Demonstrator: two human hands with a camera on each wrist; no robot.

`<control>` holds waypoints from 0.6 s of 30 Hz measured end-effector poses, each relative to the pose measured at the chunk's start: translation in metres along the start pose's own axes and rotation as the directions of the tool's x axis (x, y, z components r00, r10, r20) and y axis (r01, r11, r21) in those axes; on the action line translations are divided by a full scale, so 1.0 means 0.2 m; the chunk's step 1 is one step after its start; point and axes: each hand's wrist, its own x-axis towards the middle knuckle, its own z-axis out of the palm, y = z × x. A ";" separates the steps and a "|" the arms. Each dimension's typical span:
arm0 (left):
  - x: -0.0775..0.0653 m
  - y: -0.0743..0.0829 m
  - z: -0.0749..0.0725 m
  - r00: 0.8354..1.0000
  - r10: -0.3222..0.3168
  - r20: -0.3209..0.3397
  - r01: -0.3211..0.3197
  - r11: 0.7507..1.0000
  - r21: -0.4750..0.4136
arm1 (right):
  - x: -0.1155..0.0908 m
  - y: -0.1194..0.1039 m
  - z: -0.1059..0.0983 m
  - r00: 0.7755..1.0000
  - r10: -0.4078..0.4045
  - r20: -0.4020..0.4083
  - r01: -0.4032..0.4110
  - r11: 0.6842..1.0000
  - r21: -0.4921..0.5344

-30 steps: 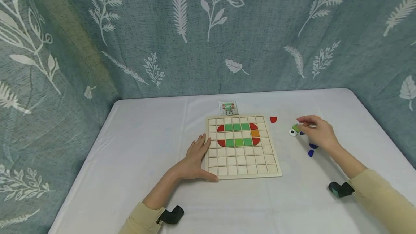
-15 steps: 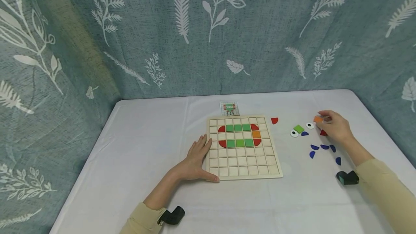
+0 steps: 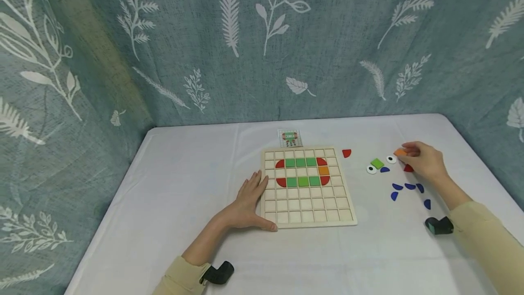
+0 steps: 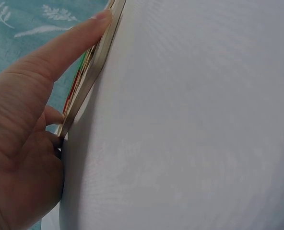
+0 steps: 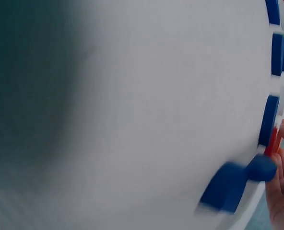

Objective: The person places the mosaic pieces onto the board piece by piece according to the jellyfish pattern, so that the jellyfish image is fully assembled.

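Note:
My left hand (image 3: pixel 245 206) rests against the left edge of a wooden grid board (image 3: pixel 294 204), fingers and thumb spread along its side. Its thumb lies on the board's edge (image 4: pixel 99 52) in the left wrist view. Red curved tiles, several green squares and an orange square (image 3: pixel 323 170) form a ring on the grid, open on its left side. Out to the right, my right hand (image 3: pixel 425 160) pinches another orange square tile (image 3: pixel 400 152) between thumb and fingers. A red tile (image 3: pixel 408 168) lies partly hidden beneath that hand, near a round eye-patterned piece (image 3: pixel 391 160).
A picture card (image 3: pixel 289 139) lies behind the board. A red quarter-round tile (image 3: pixel 346 153) sits off its right corner. Farther right are a green square (image 3: pixel 377 164), a second eye piece (image 3: pixel 371 170) and several blue rounded tiles (image 3: pixel 410 186). A patterned curtain (image 3: pixel 245 81) hangs behind the table.
My right hand has moved right from beside the green square to the orange tile, which it now pinches. The blue tiles it covered have come into view. My left hand stays at the board.

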 end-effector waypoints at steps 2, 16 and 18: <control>0.00 0.00 0.00 1.000 -0.006 0.000 0.006 1.000 0.008 | -0.01 -0.02 0.00 1.000 0.007 0.011 -0.008 0.999 0.031; -0.01 0.00 0.00 1.000 -0.008 -0.010 0.008 1.000 0.008 | -0.08 -0.31 0.15 0.981 -0.131 0.140 0.096 0.969 0.228; 0.00 0.00 0.00 1.000 -0.014 -0.007 0.014 1.000 0.011 | -0.10 -0.36 0.17 0.975 -0.149 0.165 0.102 0.959 0.263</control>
